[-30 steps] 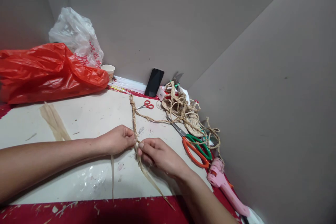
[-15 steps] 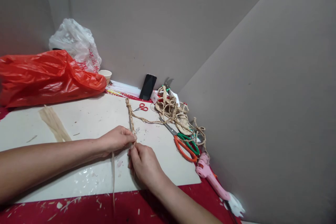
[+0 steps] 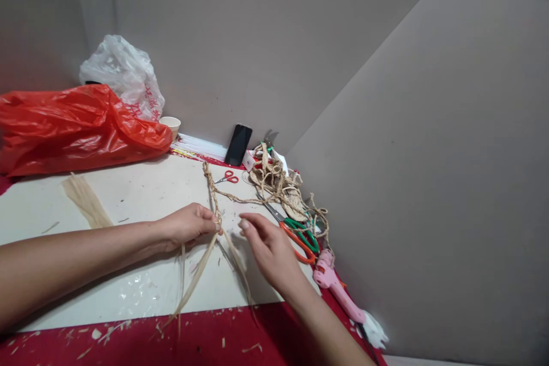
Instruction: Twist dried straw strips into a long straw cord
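Observation:
My left hand (image 3: 189, 225) is closed in a pinch on a braided straw cord (image 3: 211, 187) where the braid ends. Loose straw strands (image 3: 197, 274) fan out from that pinch toward the near edge of the white board (image 3: 141, 194). My right hand (image 3: 268, 249) hovers just right of the pinch with its fingers apart and nothing in them. The braid runs away from me across the board to a tangle of straw rope (image 3: 277, 183).
Orange-and-green scissors (image 3: 300, 237) and a pink glue gun (image 3: 337, 289) lie right of my right hand. Small red scissors (image 3: 227, 178), a black phone (image 3: 238, 144), a paper cup (image 3: 170, 124), red bag (image 3: 77, 126) and white bag (image 3: 122, 77) sit behind. Straw strips (image 3: 86, 200) lie left.
My right hand let go of the strands near the pinch and moved right, opening its fingers. The loose strands now spread apart on the board. The left hand stayed pinched on the braid.

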Motion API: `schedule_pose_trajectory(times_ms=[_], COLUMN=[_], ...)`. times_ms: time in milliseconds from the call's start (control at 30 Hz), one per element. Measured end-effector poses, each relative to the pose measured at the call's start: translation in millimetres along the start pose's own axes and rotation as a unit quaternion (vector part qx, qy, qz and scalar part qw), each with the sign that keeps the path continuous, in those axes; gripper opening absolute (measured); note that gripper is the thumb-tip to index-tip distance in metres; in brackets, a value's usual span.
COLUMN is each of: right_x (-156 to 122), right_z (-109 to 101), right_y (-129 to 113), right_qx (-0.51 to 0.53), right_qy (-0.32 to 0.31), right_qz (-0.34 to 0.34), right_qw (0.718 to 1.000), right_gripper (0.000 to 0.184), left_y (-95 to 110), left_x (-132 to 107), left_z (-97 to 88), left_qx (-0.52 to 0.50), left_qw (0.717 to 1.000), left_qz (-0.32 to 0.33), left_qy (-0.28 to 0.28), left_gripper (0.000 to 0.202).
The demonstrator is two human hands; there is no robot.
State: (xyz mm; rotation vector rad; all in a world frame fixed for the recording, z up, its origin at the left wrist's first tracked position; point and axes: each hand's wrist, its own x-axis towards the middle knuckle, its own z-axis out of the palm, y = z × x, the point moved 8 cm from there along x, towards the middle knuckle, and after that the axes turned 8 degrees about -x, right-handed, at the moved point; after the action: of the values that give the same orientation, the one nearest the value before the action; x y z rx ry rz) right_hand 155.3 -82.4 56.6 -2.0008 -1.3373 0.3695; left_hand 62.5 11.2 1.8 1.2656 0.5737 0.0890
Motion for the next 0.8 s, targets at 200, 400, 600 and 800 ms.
schedule_pose_trajectory(times_ms=[200, 400, 600, 800], right_x=[17.1, 13.8, 7.0, 7.4], right_z=[69.5, 85.3, 99.3, 97.4], right_y=[17.0, 25.0, 23.1, 23.2], right_qx=[0.142, 0.257, 0.400, 0.400], right_qy=[-0.263, -0.355, -0.319, -0.226], right_qz=[0.075, 0.136, 0.208, 0.199], right_qw=[0.951, 0.888, 0.834, 0.866], right_gripper=[0.047, 0.041, 0.033, 0.027], left_y=[-0.9, -5.6, 10.4, 1.4], left_x=[1.6, 9.1, 2.5, -4.3], left_z=[1.6, -10.0, -13.7, -0.5], left_qx=[-0.006, 0.086, 0.225, 0.122], left_qw=[0.999, 0.995, 0.969, 0.990], left_qz=[0.017, 0.024, 0.089, -0.036], left_qy=[-0.038, -0.032, -0.045, -0.065], left_gripper=[0.023, 0.022, 0.020, 0.018])
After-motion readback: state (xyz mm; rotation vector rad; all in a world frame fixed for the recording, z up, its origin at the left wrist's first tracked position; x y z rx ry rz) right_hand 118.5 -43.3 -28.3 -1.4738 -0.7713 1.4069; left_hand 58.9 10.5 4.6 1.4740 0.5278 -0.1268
